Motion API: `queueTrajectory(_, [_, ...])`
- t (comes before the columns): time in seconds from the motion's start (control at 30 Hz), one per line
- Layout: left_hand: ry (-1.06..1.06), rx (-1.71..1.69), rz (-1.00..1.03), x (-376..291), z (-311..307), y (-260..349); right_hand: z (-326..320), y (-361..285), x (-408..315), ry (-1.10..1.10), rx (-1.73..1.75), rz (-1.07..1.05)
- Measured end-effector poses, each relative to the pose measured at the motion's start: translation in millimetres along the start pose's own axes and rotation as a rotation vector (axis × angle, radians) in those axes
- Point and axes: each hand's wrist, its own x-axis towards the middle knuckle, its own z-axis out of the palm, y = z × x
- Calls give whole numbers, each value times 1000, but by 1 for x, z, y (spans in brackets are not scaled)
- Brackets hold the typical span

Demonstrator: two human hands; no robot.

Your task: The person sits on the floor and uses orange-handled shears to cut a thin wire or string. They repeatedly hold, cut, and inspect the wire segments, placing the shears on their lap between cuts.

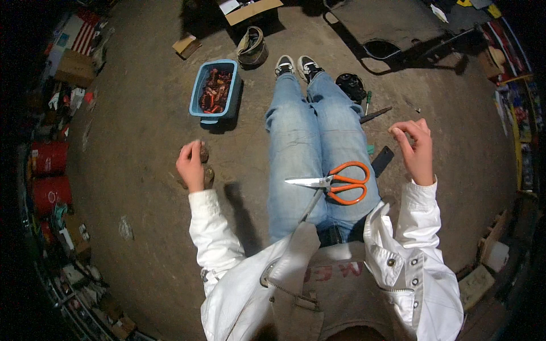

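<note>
My left hand (190, 164) hangs left of my legs with its fingers curled, above some small brown objects (209, 175) on the floor; whether it holds anything I cannot tell. Off to the right is my right hand (413, 143), thumb and forefinger curled towards each other; nothing shows clearly between them. Orange-handled scissors (347, 182) lie on my jeans, their blades pointing left. A dark phone-like object (382, 161) rests on the floor between my right leg and right hand. Beyond my left hand stands a blue plastic tub (196, 91) with reddish-brown pieces (216, 91) inside.
A round bucket (251, 53) and a cardboard box (254, 13) stand beyond the tub. Near my right shin lie a black bundle (350, 86), a green-handled screwdriver (368, 99) and a dark tapered tool (376, 114). Red containers (50, 157) line the left side; crowded shelves edge the right.
</note>
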Motion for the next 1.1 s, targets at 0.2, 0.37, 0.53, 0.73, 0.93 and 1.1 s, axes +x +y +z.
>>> queueTrajectory(0.2, [-66,346,223,32,81,-31,7,4,-3,37,195,150])
queueTrajectory(0.37, [-60,286,290,-8,111,21,11,5,-6,57,157,217])
queueTrajectory(0.53, [-10,89,496,-81,108,93,19,3,-4,45,210,221])
queueTrajectory(0.73, [-335,137,485,-101,134,115,19,-1,-5,43,237,214])
queueTrajectory(0.93, [-422,140,411,-102,133,116,19,0,-8,84,174,196])
queueTrajectory(1.1, [-608,63,520,-98,105,122,18,0,-6,152,-69,41])
